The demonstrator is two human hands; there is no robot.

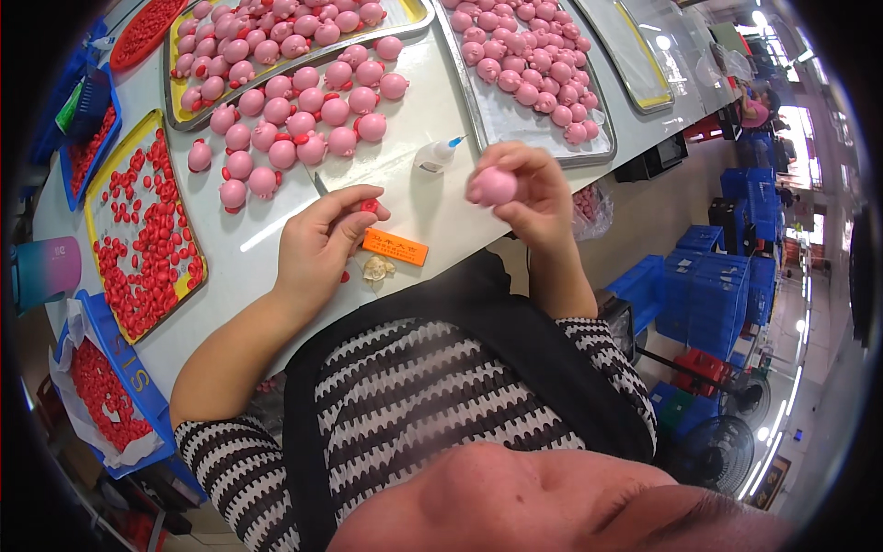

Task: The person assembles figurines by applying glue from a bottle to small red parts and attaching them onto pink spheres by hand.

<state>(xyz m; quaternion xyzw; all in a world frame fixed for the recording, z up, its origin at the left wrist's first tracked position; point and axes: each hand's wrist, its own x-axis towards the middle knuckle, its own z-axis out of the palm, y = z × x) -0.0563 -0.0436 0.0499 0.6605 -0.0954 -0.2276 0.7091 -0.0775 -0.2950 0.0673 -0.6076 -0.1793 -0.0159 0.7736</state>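
My left hand is closed, pinching a small red piece between thumb and fingertips just above the table. In my right hand, a round pink figure is gripped between thumb and fingers, raised near the table's edge. The two hands are apart. Between them stands a small white squeeze bottle with a blue tip. An orange printed block lies by my left fingertips, and a small beige figurine rests just in front of it.
Loose pink figures cover the table's far left. Behind them are a metal tray of pink figures and, to the right, another tray. A yellow-rimmed tray holds red pieces. A blue bin stands left; blue crates stand right.
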